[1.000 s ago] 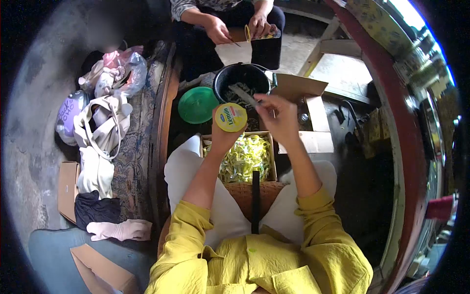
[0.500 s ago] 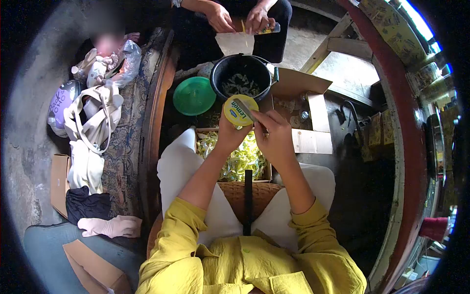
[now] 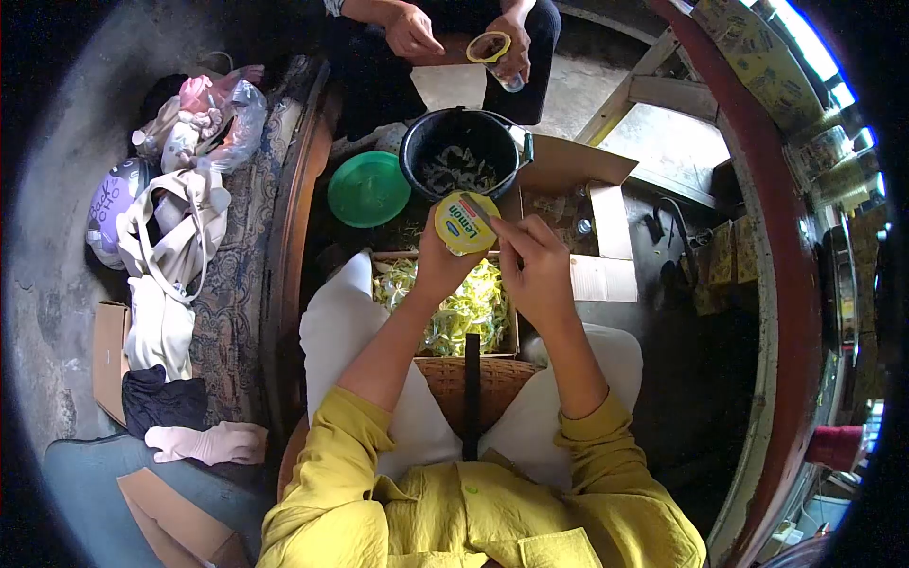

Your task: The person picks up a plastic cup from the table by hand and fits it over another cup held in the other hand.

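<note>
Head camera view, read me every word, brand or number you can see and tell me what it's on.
"Lemon": yellow lid at the left hand.
"Back", then possibly "OHO": round purple object.
Too small to read: the lid's blue logo.
Too blurred: print on yellow packaging, upper right.

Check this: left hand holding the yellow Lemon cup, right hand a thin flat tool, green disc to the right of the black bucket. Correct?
Not quite: the head view shows the green disc left of the black bucket. The left hand holds the Lemon cup, and the right hand the flat tool.
</note>
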`<action>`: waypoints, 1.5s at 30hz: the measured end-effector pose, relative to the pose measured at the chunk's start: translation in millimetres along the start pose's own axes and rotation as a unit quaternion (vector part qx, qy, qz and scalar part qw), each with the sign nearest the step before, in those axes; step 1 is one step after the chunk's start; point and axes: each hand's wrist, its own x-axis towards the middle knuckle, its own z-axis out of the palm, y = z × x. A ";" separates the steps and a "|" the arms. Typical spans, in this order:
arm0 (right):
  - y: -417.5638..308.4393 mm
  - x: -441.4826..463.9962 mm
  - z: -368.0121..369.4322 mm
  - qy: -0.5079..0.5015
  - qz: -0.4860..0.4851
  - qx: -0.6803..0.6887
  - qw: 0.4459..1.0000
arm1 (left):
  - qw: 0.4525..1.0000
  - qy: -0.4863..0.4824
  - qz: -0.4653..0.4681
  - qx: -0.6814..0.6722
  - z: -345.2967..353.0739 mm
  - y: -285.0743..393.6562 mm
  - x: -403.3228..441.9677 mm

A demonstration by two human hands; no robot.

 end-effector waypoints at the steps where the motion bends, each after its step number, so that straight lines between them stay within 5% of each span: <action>1: -0.4 -0.3 0.0 0.000 0.001 0.001 1.000 | 1.000 -0.002 -0.011 -0.001 0.3 1.4 -0.1; 45: 4.4 -4.1 0.1 -0.080 0.003 -0.017 0.997 | 1.000 -0.016 -0.007 0.009 0.4 -5.0 1.9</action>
